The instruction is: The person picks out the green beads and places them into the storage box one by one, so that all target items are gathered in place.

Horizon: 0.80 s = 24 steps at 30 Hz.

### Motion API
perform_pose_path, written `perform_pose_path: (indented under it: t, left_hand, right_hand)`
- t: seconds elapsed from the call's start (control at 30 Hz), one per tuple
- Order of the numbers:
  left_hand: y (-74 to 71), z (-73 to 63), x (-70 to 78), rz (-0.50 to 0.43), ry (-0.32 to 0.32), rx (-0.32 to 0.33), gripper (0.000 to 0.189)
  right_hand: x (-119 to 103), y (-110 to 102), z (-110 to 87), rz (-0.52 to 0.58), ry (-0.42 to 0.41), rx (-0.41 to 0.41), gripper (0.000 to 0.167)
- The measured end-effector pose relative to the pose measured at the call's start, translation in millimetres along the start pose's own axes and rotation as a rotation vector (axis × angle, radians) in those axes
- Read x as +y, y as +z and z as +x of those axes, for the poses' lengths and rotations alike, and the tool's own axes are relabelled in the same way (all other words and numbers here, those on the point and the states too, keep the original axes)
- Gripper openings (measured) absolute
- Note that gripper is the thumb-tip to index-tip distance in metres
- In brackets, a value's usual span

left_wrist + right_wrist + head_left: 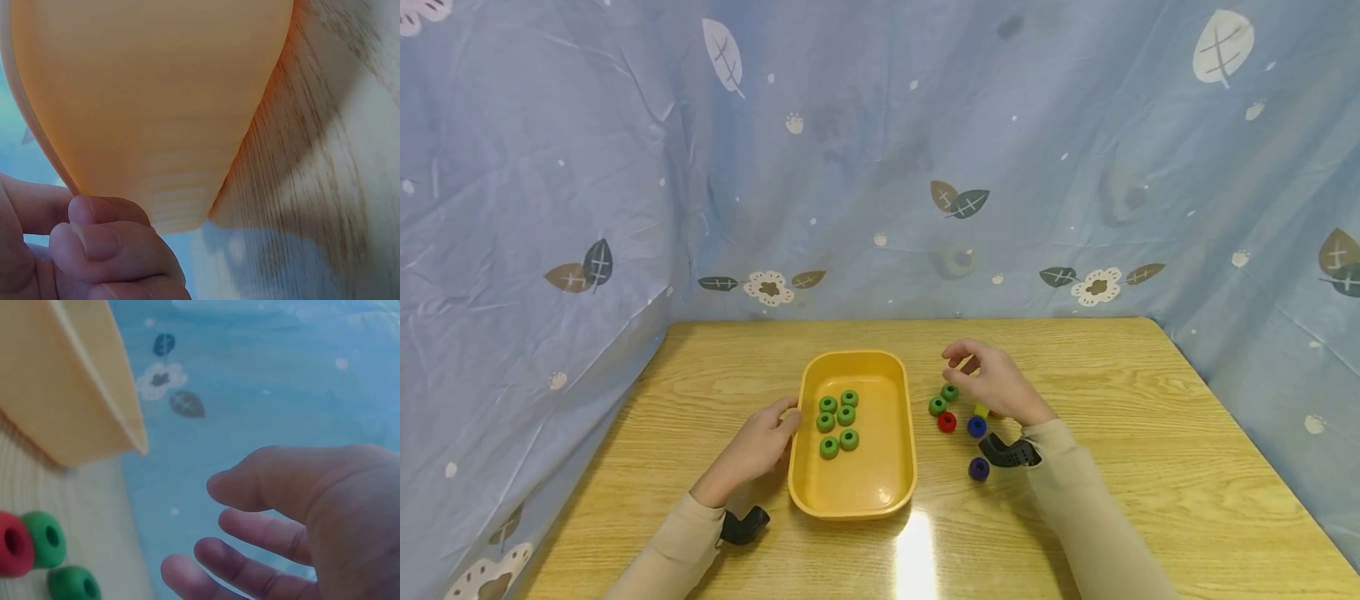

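Note:
A yellow tray [872, 508] stands mid-table with several green ring-shaped beads [846, 415] in its left half. At its left side my left hand [762, 437] grips the rim with thumb and curled fingers; the left wrist view shows the fingertips [103, 244] against the tray's outer wall [144, 112]. My right hand [992, 379] hovers right of the tray with fingers loosely bent and nothing between them. Just below it lie two green beads [937, 406], a red bead [947, 422], a blue bead [977, 427] and a yellow piece [981, 411]. An orange piece is partly hidden by the hand.
Nearer to me, a dark blue bead [979, 469] lies apart, right of the tray. The wooden table [1150, 467] ends at the back against a blue patterned cloth [865, 167]. Black wrist devices [1011, 452] sit on both forearms.

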<state>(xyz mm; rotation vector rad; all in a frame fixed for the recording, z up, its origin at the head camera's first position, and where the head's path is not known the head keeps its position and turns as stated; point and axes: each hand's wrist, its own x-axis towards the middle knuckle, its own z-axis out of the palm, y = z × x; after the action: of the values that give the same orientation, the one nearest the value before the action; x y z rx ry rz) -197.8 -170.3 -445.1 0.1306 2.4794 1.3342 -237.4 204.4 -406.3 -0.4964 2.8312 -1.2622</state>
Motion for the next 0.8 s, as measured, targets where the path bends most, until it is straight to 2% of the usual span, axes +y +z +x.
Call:
perform_pose_path:
  t: [0.2,0.53,0.8]
  left_hand:
    - [-1.7,-1.2,-0.5,0.028,0.010,0.019,0.046]
    - [-2.2,-2.1,1.2,0.019,0.017,0.016,0.045]
    - [-2.1,-1.0,1.1,0.024,0.024,0.009,0.045]
  right_hand:
    - [12.9,6.6,6.0,-0.009,0.052,-0.013,0.029]
    - [30.4,15.4,11.7,-0.057,0.067,-0.078,0.038]
    - [37.6,19.8,11.7,-0.067,0.099,-0.137,0.039]
